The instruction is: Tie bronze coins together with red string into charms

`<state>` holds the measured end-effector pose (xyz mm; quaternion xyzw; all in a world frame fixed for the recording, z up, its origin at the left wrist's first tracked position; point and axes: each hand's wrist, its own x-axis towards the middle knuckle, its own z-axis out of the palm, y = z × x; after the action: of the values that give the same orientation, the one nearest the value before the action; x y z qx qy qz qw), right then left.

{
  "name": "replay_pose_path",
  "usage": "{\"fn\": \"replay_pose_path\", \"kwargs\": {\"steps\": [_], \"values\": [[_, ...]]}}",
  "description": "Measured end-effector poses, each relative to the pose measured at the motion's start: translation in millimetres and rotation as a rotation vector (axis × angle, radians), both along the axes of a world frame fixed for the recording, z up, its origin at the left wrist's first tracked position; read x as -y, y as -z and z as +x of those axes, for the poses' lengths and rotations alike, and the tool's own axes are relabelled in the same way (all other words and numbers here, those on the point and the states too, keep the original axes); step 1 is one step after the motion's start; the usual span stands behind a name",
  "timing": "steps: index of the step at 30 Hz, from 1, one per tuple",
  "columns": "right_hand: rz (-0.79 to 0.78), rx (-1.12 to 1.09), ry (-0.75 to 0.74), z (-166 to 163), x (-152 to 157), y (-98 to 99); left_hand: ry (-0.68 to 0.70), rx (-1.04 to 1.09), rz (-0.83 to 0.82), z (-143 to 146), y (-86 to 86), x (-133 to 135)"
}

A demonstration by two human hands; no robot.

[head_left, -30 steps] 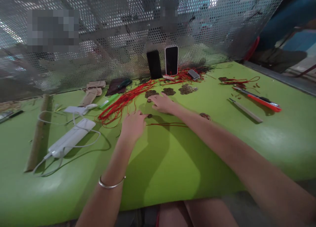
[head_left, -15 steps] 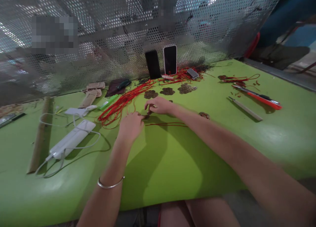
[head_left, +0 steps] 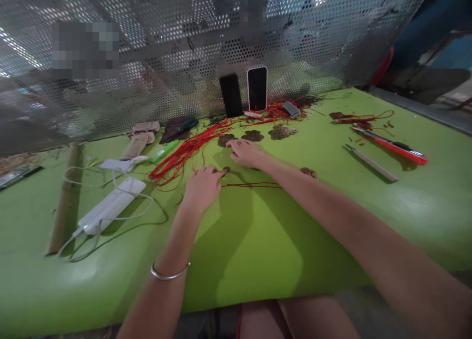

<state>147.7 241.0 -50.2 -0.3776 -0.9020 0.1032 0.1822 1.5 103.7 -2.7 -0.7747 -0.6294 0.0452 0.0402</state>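
My left hand rests on the green table, its fingertips pinched at a small brown coin where a thin red cord begins and runs off to the right. My right hand lies flat a little farther back, fingers stretched out and touching a pile of brown coins. Two more coin piles sit behind it. A thick bundle of red cords stretches from the left of my hands toward the back. A silver bangle circles my left wrist.
Two phones lean on the perforated metal screen. A white power bank with cable and a wooden strip lie left. A red utility knife and a pale stick lie right. A green lighter lies behind the cords.
My right hand has left the spot beside my left fingertips and moved back to the coin pile, its fingers now stretched out. My left hand has stayed at the coin.
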Motion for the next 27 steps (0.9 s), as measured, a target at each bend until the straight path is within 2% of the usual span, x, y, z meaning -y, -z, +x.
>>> {"fn": "replay_pose_path", "kwargs": {"steps": [6, 10, 18, 24, 27], "values": [[-0.008, 0.038, -0.037, -4, 3, 4.4, -0.001, 0.057, -0.042, -1, -1.3, 0], [-0.017, 0.003, -0.046, -6, 4, 0.6, -0.004, 0.032, -0.004, -1, 2.2, 0], [0.023, -0.053, -0.198, -9, 5, -10.7, -0.026, 0.028, 0.004, -3, 3.1, 1], [-0.049, -0.140, -0.272, -6, 7, -14.1, -0.024, 0.038, 0.012, -4, 1.5, -2], [-0.079, -0.183, -0.294, -4, 12, -17.0, -0.084, 0.052, 0.020, -5, -1.3, -2]]}}
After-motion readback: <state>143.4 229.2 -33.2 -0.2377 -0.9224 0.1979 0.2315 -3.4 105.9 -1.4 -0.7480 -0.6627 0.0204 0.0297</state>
